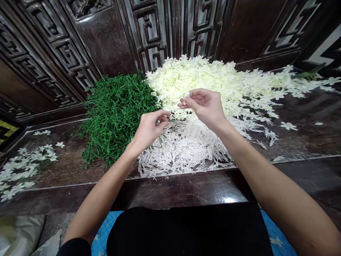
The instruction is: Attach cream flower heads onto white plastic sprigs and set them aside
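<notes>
My right hand [206, 106] is raised over the pile of cream-white artificial flower heads [191, 74], pinching a small white artificial flower [186, 97] between thumb and fingertips. To its left and a little lower, my left hand [153, 128] is closed with curled fingers. Whatever those fingertips may hold is too small to make out. Under the hands lies a heap of thin white stems [183, 149]. A bushy pile of green artificial stems [117, 110] sits just left of my left hand.
Everything lies on a dark wooden bench [301, 142] backed by a carved lattice panel [149, 32]. Assembled white flower sprays [26, 167] rest at the far left. Loose flowers [289, 126] are scattered on the right. A pale bag [23, 234] is at the lower left.
</notes>
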`<state>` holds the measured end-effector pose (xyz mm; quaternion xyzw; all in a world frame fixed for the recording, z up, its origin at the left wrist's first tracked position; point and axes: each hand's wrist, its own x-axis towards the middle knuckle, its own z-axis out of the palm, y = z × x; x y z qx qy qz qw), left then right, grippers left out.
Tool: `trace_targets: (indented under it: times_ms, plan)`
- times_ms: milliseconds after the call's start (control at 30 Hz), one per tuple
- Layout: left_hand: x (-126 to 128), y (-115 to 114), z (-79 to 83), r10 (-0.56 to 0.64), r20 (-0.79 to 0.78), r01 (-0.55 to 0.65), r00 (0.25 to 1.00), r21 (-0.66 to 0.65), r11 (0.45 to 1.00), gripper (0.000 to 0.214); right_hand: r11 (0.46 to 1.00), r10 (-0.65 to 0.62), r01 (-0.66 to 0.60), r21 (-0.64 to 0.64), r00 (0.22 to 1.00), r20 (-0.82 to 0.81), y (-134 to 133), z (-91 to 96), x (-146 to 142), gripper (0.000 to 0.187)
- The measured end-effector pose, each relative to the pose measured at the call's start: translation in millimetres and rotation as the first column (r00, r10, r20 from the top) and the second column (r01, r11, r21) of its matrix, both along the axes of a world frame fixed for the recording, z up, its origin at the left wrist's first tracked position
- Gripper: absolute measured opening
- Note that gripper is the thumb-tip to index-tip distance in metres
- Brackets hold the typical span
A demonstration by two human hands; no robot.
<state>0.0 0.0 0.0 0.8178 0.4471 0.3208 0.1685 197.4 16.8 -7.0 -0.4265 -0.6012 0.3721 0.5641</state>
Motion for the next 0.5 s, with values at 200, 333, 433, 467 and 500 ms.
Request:
trace_targets:
  times_ms: [200,333,433,467,500]
  plan:
    - [-20.4,-6.3,-25.7,0.027,0.141,-0.023,0.990,-0.024,0.999,0.020,0.997,0.060,-0.059,-0.046,0.998,0.022,-1.5,-7.4,-8.1,0.014]
    - [-18.8,-14.7,-46.4,-0.180,0.034,0.177,0.983,0.066,0.982,0.027,0.994,0.085,-0.080,-0.079,0.995,0.054,-2.7,-12.2,-11.0,0.016]
    - [-20.6,-18.2,-54.0,-0.181,0.025,0.179,0.983,0.068,0.981,0.028,0.991,0.085,-0.077,-0.109,0.994,0.066,-4.7,-12.7,-13.5,0.016]
    - [-22.0,-18.6,-55.2,-0.168,0.023,0.167,0.985,0.055,0.984,0.028,0.991,0.084,-0.076,-0.108,0.994,0.065,-5.3,-12.6,-14.3,0.016]
    - [-23.5,-18.9,-55.9,-0.161,0.015,0.160,0.987,0.041,0.986,0.028,0.992,0.082,-0.076,-0.104,0.995,0.063,-5.8,-12.6,-15.0,0.015]
